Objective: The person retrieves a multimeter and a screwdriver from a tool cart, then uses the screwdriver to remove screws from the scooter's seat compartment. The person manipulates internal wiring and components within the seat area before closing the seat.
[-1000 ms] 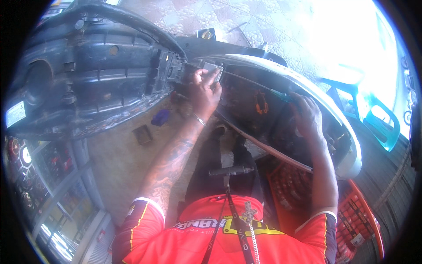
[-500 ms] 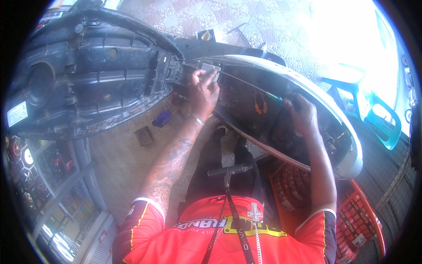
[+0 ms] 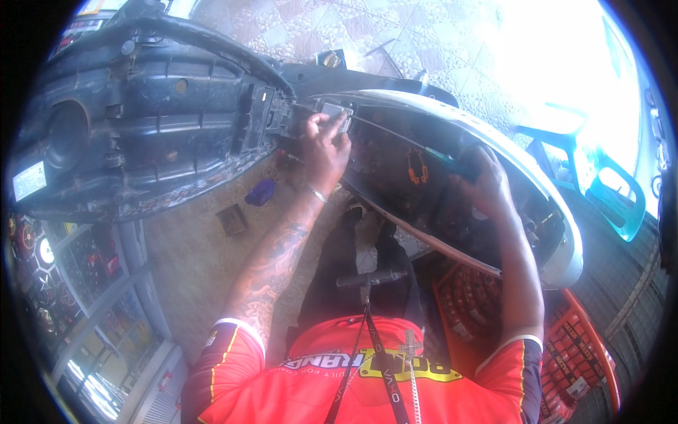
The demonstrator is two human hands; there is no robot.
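Display case: glazed case [image 3: 67,283] at the far left, round parts shown inside.
Black panel: ribbed black panel [image 3: 176,120], raised beside the compartment's left end; white label [image 3: 30,181] at its lower left.
Floor items: small brown tray [image 3: 232,220], then purple item [image 3: 260,191], on the floor below the panel's near edge.
Left hand: left hand [image 3: 326,152], fingers bent and nearly together on the grey part; whether they clamp it or only press cannot be told from here.
Grey part: small, flat, roughly rectangular grey part [image 3: 337,110], at the compartment's left end; its near side is hidden by the fingers.
Compartment: long and dark inside, with a pale rim [image 3: 487,124]; an orange-handled tool [image 3: 417,169] lies inside.
Screwdriver: thin straight shaft, teal handle [image 3: 439,155]; shaft aimed left at the grey part; contact at the tip not discernible.
Right hand: right hand [image 3: 487,180] closed around the handle, hiding its rear; the forearm crosses the compartment's near edge.
Crate: red crate [image 3: 590,332] of red packages, below the compartment's right end.
Chair: teal plastic chair [image 3: 616,194], beyond that end, beside strong glare.
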